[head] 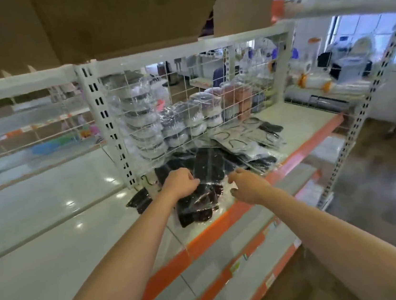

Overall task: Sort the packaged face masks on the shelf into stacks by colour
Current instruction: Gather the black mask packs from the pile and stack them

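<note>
The black masks (199, 199) are lying in a loose, glossy heap at the front edge of the shelf (296, 123), just in front of the wire grid (186, 101), and you are working on that heap because it looks like the black stack you are building. Your left hand (180, 183) is resting on top of the heap with its fingers curled down over a clear packet, probably pinning the slippery wrappers so they do not slide off the edge; whether the fingertips are actually pinching a packet I cannot tell, since they are tucked out of sight. Your right hand (247, 185) is hovering just right of the heap, fingers loosely bent and slightly apart, holding nothing, seemingly reaching for the packet edge to square it up. Behind the heap, still in front of the grid, more black packets are fanning out untidily, and further right of them the grey masks (237, 136) are lying spread flat near the grid's foot, apart from the black ones, which suggests the colours are already partly separated. One black packet (139, 202) is lying left of the grid's post (106, 121), away from its colour and likely needing to be gathered in. Behind the grid, other wrapped goods are standing in stacks, kept off your working area by the wire.
</note>
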`<move>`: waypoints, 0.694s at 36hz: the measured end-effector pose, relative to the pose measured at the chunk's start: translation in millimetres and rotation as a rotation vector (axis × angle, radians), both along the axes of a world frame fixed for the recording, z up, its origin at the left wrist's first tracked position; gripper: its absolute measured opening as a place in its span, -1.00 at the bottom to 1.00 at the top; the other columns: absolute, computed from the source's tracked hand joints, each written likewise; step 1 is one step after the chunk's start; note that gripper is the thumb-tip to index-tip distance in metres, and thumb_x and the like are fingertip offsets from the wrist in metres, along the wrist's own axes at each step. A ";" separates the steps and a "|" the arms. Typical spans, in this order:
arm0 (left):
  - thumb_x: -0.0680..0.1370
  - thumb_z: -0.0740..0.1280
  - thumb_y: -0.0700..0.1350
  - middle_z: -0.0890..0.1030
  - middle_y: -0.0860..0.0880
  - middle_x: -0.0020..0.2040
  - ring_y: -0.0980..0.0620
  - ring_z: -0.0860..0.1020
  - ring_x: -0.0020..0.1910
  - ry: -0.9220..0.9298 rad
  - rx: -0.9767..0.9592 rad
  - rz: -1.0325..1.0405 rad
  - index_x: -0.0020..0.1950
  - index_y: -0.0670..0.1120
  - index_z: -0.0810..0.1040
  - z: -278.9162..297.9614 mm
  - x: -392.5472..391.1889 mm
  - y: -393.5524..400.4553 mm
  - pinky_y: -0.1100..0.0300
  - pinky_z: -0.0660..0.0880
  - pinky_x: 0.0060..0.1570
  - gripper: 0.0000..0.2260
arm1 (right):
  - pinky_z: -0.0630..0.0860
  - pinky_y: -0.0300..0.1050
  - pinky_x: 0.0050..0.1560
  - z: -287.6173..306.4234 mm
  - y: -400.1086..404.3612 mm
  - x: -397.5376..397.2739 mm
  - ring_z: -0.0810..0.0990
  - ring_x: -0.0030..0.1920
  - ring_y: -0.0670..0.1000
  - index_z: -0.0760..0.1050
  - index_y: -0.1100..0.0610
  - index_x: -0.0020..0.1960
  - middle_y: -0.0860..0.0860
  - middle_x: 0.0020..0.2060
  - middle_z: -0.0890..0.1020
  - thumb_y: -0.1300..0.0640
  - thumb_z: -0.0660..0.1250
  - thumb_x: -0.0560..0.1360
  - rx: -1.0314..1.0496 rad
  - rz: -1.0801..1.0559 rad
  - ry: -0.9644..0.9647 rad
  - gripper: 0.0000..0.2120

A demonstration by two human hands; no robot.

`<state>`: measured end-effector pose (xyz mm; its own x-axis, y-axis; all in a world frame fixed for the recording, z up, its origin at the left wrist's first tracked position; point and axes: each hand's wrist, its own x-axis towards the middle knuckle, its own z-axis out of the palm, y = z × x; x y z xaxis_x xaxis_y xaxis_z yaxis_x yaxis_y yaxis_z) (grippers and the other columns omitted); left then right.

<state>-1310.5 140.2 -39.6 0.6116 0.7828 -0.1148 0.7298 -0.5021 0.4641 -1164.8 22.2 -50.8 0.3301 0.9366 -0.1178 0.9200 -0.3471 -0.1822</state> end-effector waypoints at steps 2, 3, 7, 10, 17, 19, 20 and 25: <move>0.55 0.27 -0.05 0.55 -0.13 -0.18 -0.08 0.54 -0.14 -0.008 -0.024 -0.001 -0.11 -0.20 0.57 -3.6 23.7 11.2 0.11 0.50 -0.05 -0.78 | 0.40 -0.04 0.21 6.6 11.1 29.0 0.45 0.25 0.16 0.37 0.13 0.35 0.10 0.25 0.39 0.15 0.22 0.53 -0.046 0.017 0.003 -0.62; 0.55 0.27 -0.04 0.58 -0.16 -0.16 -0.11 0.57 -0.09 -0.007 -0.026 0.017 -0.11 -0.24 0.58 -6.1 34.3 18.0 0.09 0.50 -0.03 -0.74 | 0.40 -0.05 0.18 10.1 16.9 42.5 0.46 0.22 0.16 0.38 0.15 0.33 0.12 0.25 0.39 0.16 0.22 0.53 -0.053 0.015 0.006 -0.63; 0.55 0.27 0.01 0.58 -0.30 0.08 -0.23 0.52 0.14 -0.018 -0.053 0.100 -0.10 -0.28 0.53 -21.9 72.6 50.4 0.06 0.47 0.05 -0.68 | 0.39 -0.08 0.13 18.2 36.5 83.4 0.46 0.20 0.16 0.42 0.20 0.25 0.15 0.21 0.43 0.17 0.22 0.54 -0.002 -0.019 0.018 -0.70; 0.54 0.27 0.10 0.46 -0.27 0.27 -0.23 0.45 0.23 0.039 -0.085 0.152 0.16 -0.27 0.49 -32.0 91.3 67.5 0.00 0.44 0.17 -0.56 | 0.37 -0.11 0.16 13.4 48.8 98.8 0.45 0.22 0.15 0.43 0.20 0.27 0.13 0.21 0.43 0.18 0.22 0.53 -0.001 0.019 0.037 -0.68; 0.43 0.41 0.19 0.44 -0.19 0.32 -0.18 0.44 0.30 0.076 -0.083 0.345 0.38 -0.25 0.28 -44.6 126.2 80.5 0.01 0.43 0.17 -0.27 | 0.39 -0.12 0.19 2.7 101.0 124.6 0.47 0.21 0.13 0.46 0.13 0.25 0.11 0.16 0.45 0.16 0.23 0.51 -0.003 0.196 0.071 -0.69; 0.43 0.47 0.01 0.51 -0.18 0.25 -0.15 0.50 0.23 -0.007 -0.176 0.398 0.31 -0.25 0.39 -39.7 130.9 80.2 0.07 0.45 0.14 -0.43 | 0.37 -0.10 0.22 3.6 118.6 129.8 0.44 0.26 0.13 0.45 0.14 0.27 0.11 0.22 0.45 0.16 0.22 0.53 -0.002 0.248 0.063 -0.69; 0.43 0.47 -0.07 0.57 -0.17 0.19 -0.13 0.53 0.19 -0.054 -0.212 0.420 0.23 -0.25 0.48 -37.8 130.5 82.1 0.10 0.47 0.11 -0.55 | 0.36 -0.10 0.23 4.9 126.6 131.9 0.43 0.28 0.14 0.44 0.15 0.29 0.12 0.26 0.44 0.17 0.22 0.54 -0.002 0.277 0.052 -0.67; 0.50 0.38 -0.11 0.64 -0.20 -0.01 -0.12 0.61 0.00 -0.168 -0.272 0.530 -0.25 -0.13 0.50 -23.7 114.8 81.7 0.15 0.53 -0.06 -0.83 | 0.40 -0.07 0.08 10.2 162.4 140.3 0.49 0.16 0.16 0.49 0.22 0.11 0.16 0.07 0.55 0.22 0.19 0.52 -0.010 0.389 0.119 -0.80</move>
<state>-1195.7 221.9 -63.3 0.1749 0.9413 -0.2888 0.7534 0.0609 0.6548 -1024.4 184.7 -40.6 -0.0655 0.9874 -0.1438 0.9557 0.0207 -0.2936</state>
